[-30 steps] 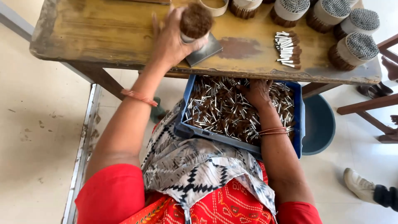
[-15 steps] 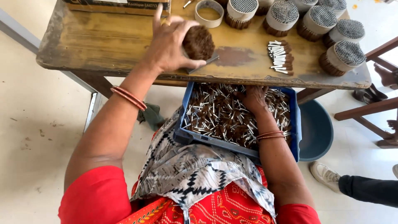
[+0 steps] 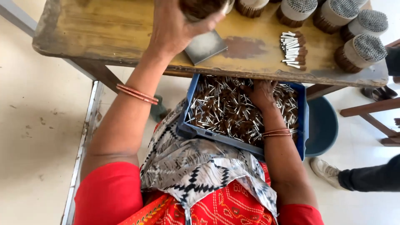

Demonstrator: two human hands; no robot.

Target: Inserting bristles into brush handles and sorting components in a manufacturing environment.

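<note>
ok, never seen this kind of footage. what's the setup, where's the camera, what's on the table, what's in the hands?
No machine here: a person works with two bare hands. The one picture comes from a camera on the person's head, looking straight down, so you see arms, lap and table edge. The left hand grips a round brown bundle of thin sticks at the table's far edge. The right hand reaches into a blue crate on the lap, full of loose sticks with pale ends. On the wooden table lie a flat grey plate, a small row of sticks, and several wrapped bundles at the right. Another person's shoe shows at lower right.
</note>
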